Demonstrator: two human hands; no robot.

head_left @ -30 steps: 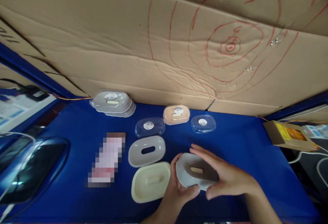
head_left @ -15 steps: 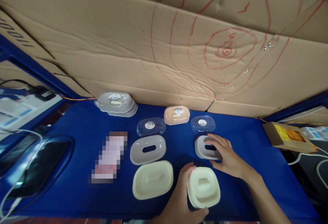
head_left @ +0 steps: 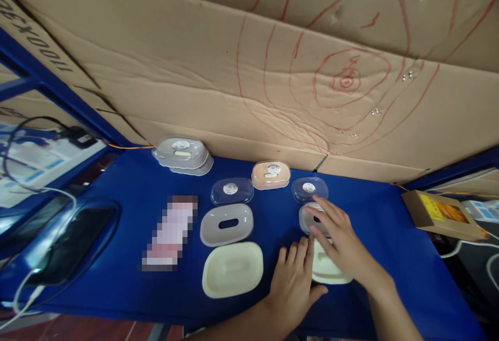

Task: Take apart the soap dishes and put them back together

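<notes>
My left hand (head_left: 294, 281) lies with outstretched fingers on the blue table, beside the left edge of a small cream soap-dish base (head_left: 331, 273). My right hand (head_left: 345, 239) reaches over that base with its fingers apart. Its fingertips are above or on a small grey slotted soap-dish insert (head_left: 306, 220); contact is unclear. The right hand partly hides both pieces. Behind them lies a small clear lid (head_left: 302, 190) with a round label. To the left, a larger clear lid (head_left: 222, 193), a grey slotted tray (head_left: 210, 231) and a cream base (head_left: 233, 278) form a column.
A closed peach soap box (head_left: 268, 180) and stacked grey soap boxes (head_left: 181, 156) stand by the cardboard wall (head_left: 175, 70). A pixelated flat item (head_left: 169, 234) lies left. A dark tablet-like device (head_left: 74, 242) with cables sits further left. An open carton (head_left: 440, 216) is at the right.
My left hand has let go of the small cream base and now lies flat beside it. The base is further up and right. My right hand's fingers have loosened from the small grey insert.
</notes>
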